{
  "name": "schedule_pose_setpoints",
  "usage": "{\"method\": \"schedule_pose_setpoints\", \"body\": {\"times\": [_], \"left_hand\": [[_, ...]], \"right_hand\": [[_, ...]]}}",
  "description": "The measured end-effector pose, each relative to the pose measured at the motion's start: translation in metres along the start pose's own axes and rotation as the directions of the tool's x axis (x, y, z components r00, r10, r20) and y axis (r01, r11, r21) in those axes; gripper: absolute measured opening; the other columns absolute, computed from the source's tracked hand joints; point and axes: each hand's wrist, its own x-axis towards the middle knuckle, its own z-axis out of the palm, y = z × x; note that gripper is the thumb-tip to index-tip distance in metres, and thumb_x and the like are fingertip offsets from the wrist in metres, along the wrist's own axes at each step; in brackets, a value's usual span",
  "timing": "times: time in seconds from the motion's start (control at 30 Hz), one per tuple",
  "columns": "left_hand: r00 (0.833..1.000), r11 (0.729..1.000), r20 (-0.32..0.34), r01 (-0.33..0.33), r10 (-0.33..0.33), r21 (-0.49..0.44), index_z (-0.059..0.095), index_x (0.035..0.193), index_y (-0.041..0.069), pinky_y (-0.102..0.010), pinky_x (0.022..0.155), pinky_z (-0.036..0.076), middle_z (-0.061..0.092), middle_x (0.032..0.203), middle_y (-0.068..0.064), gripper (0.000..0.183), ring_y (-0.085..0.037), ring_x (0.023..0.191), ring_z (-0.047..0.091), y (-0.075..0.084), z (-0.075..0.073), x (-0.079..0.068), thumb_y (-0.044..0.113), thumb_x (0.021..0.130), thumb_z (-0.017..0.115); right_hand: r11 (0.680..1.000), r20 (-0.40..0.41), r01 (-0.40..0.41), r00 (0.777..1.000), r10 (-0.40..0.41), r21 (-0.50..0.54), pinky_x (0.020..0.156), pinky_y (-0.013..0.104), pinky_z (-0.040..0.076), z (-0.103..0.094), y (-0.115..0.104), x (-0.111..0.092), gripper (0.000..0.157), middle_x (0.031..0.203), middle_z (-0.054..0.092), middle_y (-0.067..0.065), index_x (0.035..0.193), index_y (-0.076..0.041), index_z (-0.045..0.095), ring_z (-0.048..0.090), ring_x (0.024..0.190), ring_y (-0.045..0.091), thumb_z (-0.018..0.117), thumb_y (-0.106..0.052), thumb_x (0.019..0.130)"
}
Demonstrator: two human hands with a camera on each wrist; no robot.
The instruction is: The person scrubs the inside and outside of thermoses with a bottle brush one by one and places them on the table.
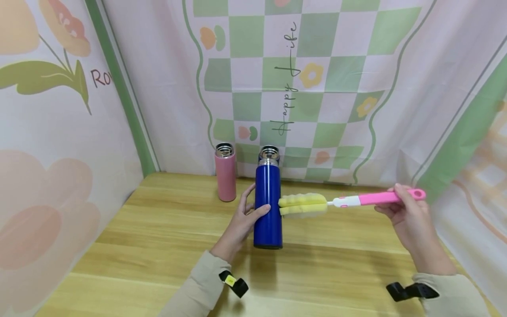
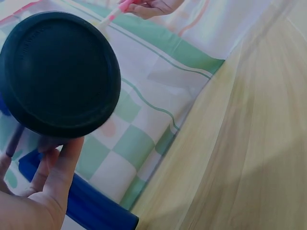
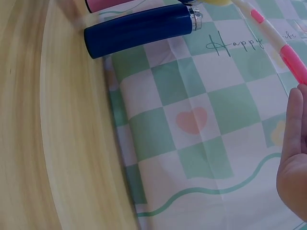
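My left hand (image 1: 239,224) grips a blue thermos bottle (image 1: 268,207), its thumb across the front. The bottle's black base (image 2: 60,74) faces the left wrist camera. Its steel neck is at the top in the head view. My right hand (image 1: 409,220) holds a bottle brush by its pink handle (image 1: 380,198), sponge end pointing left. The brush's yellow sponge head (image 1: 303,204) lies beside the held bottle; whether they touch I cannot tell. A second blue thermos bottle (image 3: 139,31), with an uncovered steel neck, stands behind the held one, mostly hidden in the head view.
A pink thermos bottle (image 1: 226,178) without a lid stands left of the blue ones, near the back of the wooden table (image 1: 158,246). A checked green and white curtain (image 1: 245,75) hangs behind, and patterned cloth (image 1: 59,176) closes the left side.
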Motion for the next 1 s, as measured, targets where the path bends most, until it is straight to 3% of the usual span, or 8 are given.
{"method": "schedule_pose_setpoints", "body": {"times": [0.23,0.5,0.6,0.8,1.0], "left_hand": [[0.999,0.999,-0.051,-0.015,0.017,0.039,0.03,0.152,0.045,-0.052,0.09,0.052,0.055,0.127,-0.018,0.081,-0.034,0.11,0.062,0.002,0.0,-0.001,0.036,0.087,0.078],[0.992,0.996,-0.122,-0.034,0.044,0.079,0.033,0.151,0.041,-0.05,0.089,0.052,0.058,0.126,-0.019,0.077,-0.033,0.108,0.064,0.004,-0.001,-0.002,0.038,0.088,0.077],[0.989,0.996,-0.14,-0.026,0.038,0.091,0.033,0.151,0.04,-0.05,0.089,0.052,0.058,0.13,-0.019,0.076,-0.033,0.11,0.063,0.006,-0.002,-0.002,0.04,0.089,0.076],[0.991,0.997,-0.132,-0.019,0.028,0.072,0.031,0.152,0.039,-0.053,0.09,0.052,0.059,0.132,-0.02,0.072,-0.034,0.112,0.064,0.008,-0.003,-0.002,0.04,0.092,0.072],[0.997,0.999,-0.071,-0.015,0.018,0.038,0.024,0.154,0.042,-0.055,0.092,0.05,0.054,0.14,-0.02,0.068,-0.039,0.118,0.06,0.008,-0.003,-0.003,0.037,0.097,0.061]], "right_hand": [[0.999,0.022,-0.034,0.999,0.034,-0.008,0.067,0.035,0.059,-0.002,0.001,-0.004,0.03,0.089,0.071,0.021,0.098,0.007,0.063,0.072,0.075,0.029,0.036,0.0,0.107],[0.982,0.097,-0.09,0.99,0.107,-0.165,0.069,0.031,0.058,-0.007,0.003,-0.009,0.032,0.087,0.07,0.016,0.1,0.003,0.064,0.072,0.075,0.024,0.033,0.0,0.108],[0.981,0.095,-0.09,0.99,0.108,-0.175,0.069,0.03,0.058,-0.008,0.003,-0.009,0.032,0.088,0.07,0.015,0.101,0.002,0.065,0.072,0.075,0.024,0.034,0.0,0.108],[0.983,0.079,-0.097,0.991,0.111,-0.158,0.067,0.03,0.058,-0.014,0.002,-0.007,0.032,0.086,0.071,0.015,0.099,0.002,0.066,0.071,0.073,0.023,0.035,0.0,0.107],[0.986,0.094,-0.109,0.988,0.121,-0.123,0.069,0.03,0.059,-0.016,0.002,-0.006,0.034,0.089,0.071,0.017,0.102,0.004,0.067,0.072,0.075,0.024,0.034,-0.001,0.108]]}}
